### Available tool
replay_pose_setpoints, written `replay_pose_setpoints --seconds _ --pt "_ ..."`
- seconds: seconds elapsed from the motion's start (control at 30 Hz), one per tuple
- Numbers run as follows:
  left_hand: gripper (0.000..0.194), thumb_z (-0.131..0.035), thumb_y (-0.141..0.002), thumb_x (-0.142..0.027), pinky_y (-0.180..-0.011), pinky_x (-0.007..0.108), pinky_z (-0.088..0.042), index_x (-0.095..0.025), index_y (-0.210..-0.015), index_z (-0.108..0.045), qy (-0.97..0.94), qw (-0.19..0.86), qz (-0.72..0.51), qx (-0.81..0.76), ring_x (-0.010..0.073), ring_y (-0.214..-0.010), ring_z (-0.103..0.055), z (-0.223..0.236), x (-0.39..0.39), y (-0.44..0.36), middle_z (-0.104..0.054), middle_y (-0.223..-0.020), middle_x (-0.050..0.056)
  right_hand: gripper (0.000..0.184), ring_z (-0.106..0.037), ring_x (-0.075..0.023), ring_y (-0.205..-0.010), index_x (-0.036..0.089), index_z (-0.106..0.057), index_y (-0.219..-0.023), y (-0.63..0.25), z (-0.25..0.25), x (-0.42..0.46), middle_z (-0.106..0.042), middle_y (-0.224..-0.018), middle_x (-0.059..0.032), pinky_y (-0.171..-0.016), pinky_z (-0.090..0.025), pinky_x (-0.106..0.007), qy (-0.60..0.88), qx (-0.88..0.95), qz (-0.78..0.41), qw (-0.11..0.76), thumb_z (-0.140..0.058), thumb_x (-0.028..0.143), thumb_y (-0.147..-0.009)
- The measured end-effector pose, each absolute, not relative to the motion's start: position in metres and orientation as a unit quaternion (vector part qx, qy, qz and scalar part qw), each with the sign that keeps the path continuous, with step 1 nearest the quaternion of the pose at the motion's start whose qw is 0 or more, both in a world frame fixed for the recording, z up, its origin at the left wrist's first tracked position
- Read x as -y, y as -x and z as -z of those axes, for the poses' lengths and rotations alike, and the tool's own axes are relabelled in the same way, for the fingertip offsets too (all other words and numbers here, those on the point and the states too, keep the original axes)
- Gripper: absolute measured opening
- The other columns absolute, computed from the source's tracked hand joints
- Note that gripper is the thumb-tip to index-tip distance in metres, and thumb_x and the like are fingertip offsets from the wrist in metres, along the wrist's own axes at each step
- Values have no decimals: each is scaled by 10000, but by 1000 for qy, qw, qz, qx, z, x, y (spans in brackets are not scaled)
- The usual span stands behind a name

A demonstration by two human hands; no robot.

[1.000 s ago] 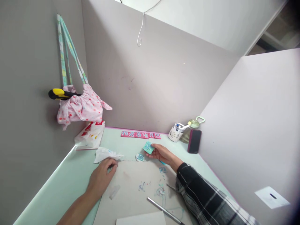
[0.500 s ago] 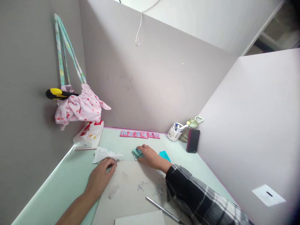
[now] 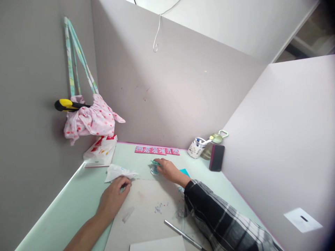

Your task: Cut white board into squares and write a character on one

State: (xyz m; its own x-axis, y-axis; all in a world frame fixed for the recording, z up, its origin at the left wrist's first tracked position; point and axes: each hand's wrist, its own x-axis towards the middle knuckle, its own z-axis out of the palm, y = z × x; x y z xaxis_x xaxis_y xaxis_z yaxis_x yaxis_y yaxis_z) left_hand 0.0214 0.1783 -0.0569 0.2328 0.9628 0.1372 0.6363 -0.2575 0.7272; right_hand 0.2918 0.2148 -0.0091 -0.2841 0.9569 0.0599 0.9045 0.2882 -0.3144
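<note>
Thin teal card (image 3: 155,162), nearly edge-on

My left forearm (image 3: 87,232), bare, rises from the lower edge and slants up to the right, with the wrist (image 3: 102,212) almost in line with it. My left hand (image 3: 114,195) lies low, back upward, fingers loosely curled and a gap between thumb and forefinger. My right arm (image 3: 222,216), sleeved down to the wrist, comes in from the lower right. My right hand (image 3: 169,170) reaches farther forward, pointing left, back upward, fingers bent in a pinch.
</note>
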Motion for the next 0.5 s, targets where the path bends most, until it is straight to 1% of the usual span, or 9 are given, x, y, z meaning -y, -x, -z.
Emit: replay_pose_setpoints --seconds 0.07,0.13,0.17,0.2,0.27,0.33,0.37,0.4,0.5 --pt "214 -414 -880 -347 -764 298 -450 -263 -802 -595 -735 273 -299 -544 202 -922 -623 57 -178 -21 -674 -978 -11 344 -622 -205 -863 189 -553 -1291 -297 10 -219 -666 -1010 -74 -794 -450 -313 599 781 -111 139 -431 186 -969" --pt "212 -415 -879 -345 -767 295 -451 -265 -802 -596 -736 271 -301 -543 200 -923 -624 58 -178 -21 -675 -974 -14 360 -619 -219 -927 201 -527 -1328 -301 10 -220 -663 -1082 -88 -823 -451 -326 602 775 -109 156 -379 208 -999" --pt "211 -415 -879 -345 -769 295 -451 -266 -805 -596 -736 271 -301 -542 199 -926 -624 58 -178 -21 -675 -974 -15 358 -612 -227 -968 209 -524 -1336 -302 10 -219 -649 -1134 -97 -848 -448 -331 597 778 -110 158 -396 232 -1002" --pt "210 -415 -879 -347 -771 296 -452 -267 -807 -596 -737 270 -301 -542 199 -929 -625 58 -178 -21 -674 -975 -15 354 -602 -236 -1005 215 -530 -1333 -302 11 -218 -631 -1179 -104 -872 -443 -335 589 785 -113 156 -456 267 -991" --pt "212 -416 -878 -352 -771 301 -454 -267 -808 -597 -737 268 -300 -544 204 -932 -626 59 -179 -21 -675 -979 -14 413 -582 -253 -1047 219 -569 -1291 -298 12 -214 -608 -1201 -109 -897 -438 -340 567 802 -127 140 -648 321 -899" --pt "214 -419 -876 -357 -767 306 -456 -264 -804 -598 -737 265 -300 -545 209 -934 -627 59 -179 -21 -676 -979 -10 487 -570 -263 -1044 202 -601 -1239 -293 14 -212 -605 -1156 -109 -904 -437 -357 554 811 -142 123 -773 295 -793" --pt "214 -421 -876 -358 -767 306 -457 -262 -803 -598 -738 264 -301 -544 211 -935 -627 59 -179 -21 -676 -979 -9 477 -567 -264 -1038 188 -607 -1220 -290 15 -212 -603 -1134 -106 -911 -436 -376 553 812 -147 120 -781 273 -784" --pt "216 -422 -876 -358 -767 306 -458 -261 -802 -600 -739 263 -301 -542 210 -935 -628 59 -179 -21 -678 -979 -9 430 -567 -259 -1031 176 -611 -1198 -287 16 -213 -603 -1118 -100 -918 -436 -397 554 810 -153 120 -761 263 -804" --pt "214 -430 -879 -352 -757 299 -462 -263 -807 -611 -742 258 -304 -538 203 -921 -632 59 -179 -20 -683 -979 -15 269 -583 -235 -1011 163 -614 -1129 -281 16 -216 -607 -1108 -71 -913 -460 -438 566 791 -181 144 -655 314 -910"
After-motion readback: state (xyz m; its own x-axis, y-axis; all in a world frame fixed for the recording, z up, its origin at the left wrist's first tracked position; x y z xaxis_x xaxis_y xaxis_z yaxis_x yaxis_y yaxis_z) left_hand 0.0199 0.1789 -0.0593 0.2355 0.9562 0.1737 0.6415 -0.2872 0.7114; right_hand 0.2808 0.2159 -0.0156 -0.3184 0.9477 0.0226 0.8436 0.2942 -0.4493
